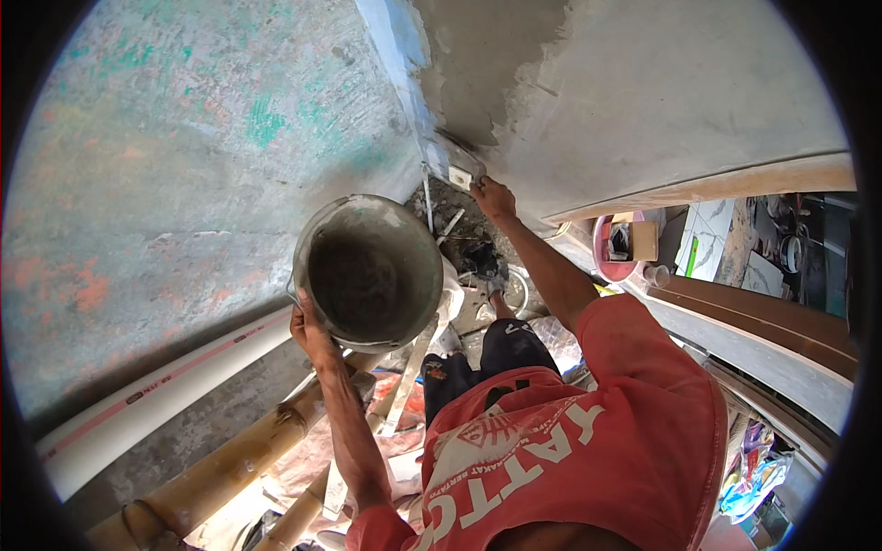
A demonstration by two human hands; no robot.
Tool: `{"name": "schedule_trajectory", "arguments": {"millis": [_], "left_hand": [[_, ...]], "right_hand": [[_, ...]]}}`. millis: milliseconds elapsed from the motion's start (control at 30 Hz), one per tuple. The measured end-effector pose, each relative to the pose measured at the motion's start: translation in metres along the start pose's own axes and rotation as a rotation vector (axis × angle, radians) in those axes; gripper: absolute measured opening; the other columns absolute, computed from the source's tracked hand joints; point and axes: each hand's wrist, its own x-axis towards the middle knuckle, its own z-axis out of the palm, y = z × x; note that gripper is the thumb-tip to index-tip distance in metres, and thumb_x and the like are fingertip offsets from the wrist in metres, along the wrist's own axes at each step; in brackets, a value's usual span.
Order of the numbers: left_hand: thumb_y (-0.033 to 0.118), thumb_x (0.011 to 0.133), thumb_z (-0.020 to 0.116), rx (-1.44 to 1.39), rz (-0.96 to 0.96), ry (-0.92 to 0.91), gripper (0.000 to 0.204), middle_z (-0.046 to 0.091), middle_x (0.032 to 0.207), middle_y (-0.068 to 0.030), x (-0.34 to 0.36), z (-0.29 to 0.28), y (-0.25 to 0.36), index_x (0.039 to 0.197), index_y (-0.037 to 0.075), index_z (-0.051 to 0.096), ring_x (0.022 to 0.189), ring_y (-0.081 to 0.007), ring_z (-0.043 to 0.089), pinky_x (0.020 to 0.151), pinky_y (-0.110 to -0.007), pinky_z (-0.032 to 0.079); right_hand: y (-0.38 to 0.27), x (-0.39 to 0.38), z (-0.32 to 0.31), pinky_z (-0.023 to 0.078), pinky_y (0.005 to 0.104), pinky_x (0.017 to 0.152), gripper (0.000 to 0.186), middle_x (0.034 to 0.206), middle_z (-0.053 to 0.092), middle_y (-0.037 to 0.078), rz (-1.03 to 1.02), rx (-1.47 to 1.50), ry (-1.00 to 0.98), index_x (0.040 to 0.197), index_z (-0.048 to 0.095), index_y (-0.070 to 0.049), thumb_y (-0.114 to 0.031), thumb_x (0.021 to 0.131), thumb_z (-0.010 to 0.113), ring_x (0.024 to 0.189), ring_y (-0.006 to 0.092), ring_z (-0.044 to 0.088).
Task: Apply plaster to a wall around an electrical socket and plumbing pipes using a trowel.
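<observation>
My left hand (308,323) grips the rim and handle area of a round, cement-stained bucket (366,271), tilted so its dark inside faces up toward me. Out at the corner, my right hand (491,195) has its fingers closed beside a small white wall fitting (459,178); a grey shape at the fingertips may be a tool, but I cannot make it out. Above the fitting, a darker patch of plaster (473,64) runs up the grey wall (671,83). The wall (175,147) on my left is pale, with green and orange paint traces.
A white pipe (156,399) lies along the left wall, near bamboo poles (211,468). Rubble (450,207) and thin white pipes fill the corner floor around my feet. At right, beyond a ledge (735,308), are a pink basin (602,248), a cardboard box (643,241) and tile pieces.
</observation>
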Motion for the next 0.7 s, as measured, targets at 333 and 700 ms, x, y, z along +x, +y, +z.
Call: {"name": "schedule_trajectory", "arguments": {"millis": [333, 700], "left_hand": [[0.03, 0.086, 0.058, 0.011, -0.024, 0.045, 0.028, 0.065, 0.085, -0.0052, -0.002, -0.001, 0.008, 0.09, 0.003, 0.064, 0.073, -0.0113, 0.059, 0.067, -0.025, 0.047], [0.033, 0.087, 0.057, 0.008, 0.046, 0.021, 0.031, 0.061, 0.071, 0.0007, -0.004, 0.01, 0.011, 0.076, 0.004, 0.062, 0.059, -0.0035, 0.049, 0.056, -0.019, 0.038]], "right_hand": [[-0.076, -0.011, -0.088, 0.046, 0.0439, 0.055, 0.028, 0.063, 0.059, 0.013, -0.21, 0.148, 0.141, 0.078, 0.053, -0.006, -0.033, 0.084, 0.054, 0.063, 0.0356, 0.058], [-0.048, 0.004, -0.015, 0.047, 0.048, 0.071, 0.035, 0.084, 0.062, 0.017, 0.025, -0.144, -0.067, 0.094, 0.051, -0.006, -0.039, 0.085, 0.047, 0.081, 0.0366, 0.06]]}}
